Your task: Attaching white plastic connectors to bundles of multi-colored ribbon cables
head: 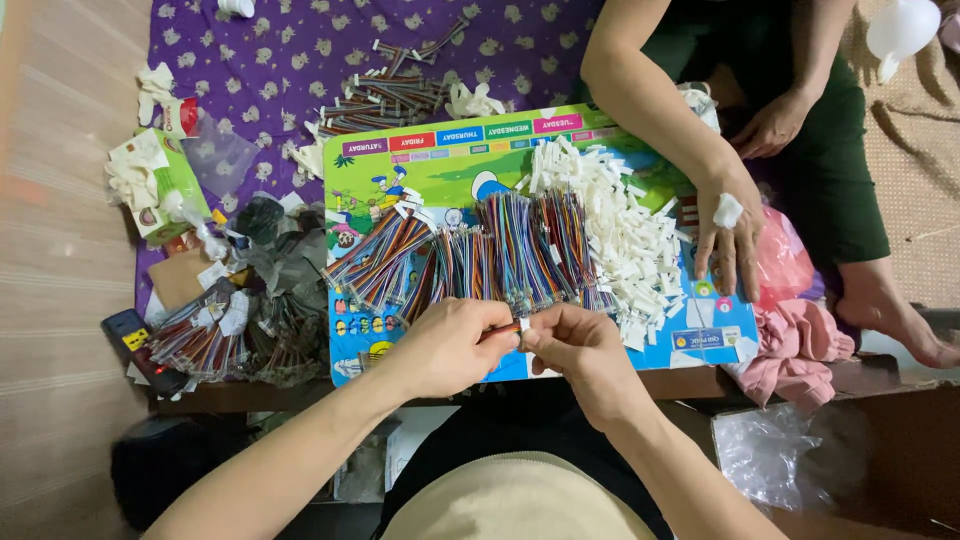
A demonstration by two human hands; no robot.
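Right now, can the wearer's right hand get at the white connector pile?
Probably yes: the right hand sits just below the white connector pile, nothing between, though it pinches a small white piece and another person's hand rests on the pile's far edge.

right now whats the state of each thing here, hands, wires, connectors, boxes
left hand: closed on a wire bundle
right hand: pinching a small white connector at the bundle's end
multicoloured wires: lying in rows on the colourful board
white connectors: loose in a heap
other person's hand: flat on the board, a white piece on its back
green box: open
clear bag: crumpled
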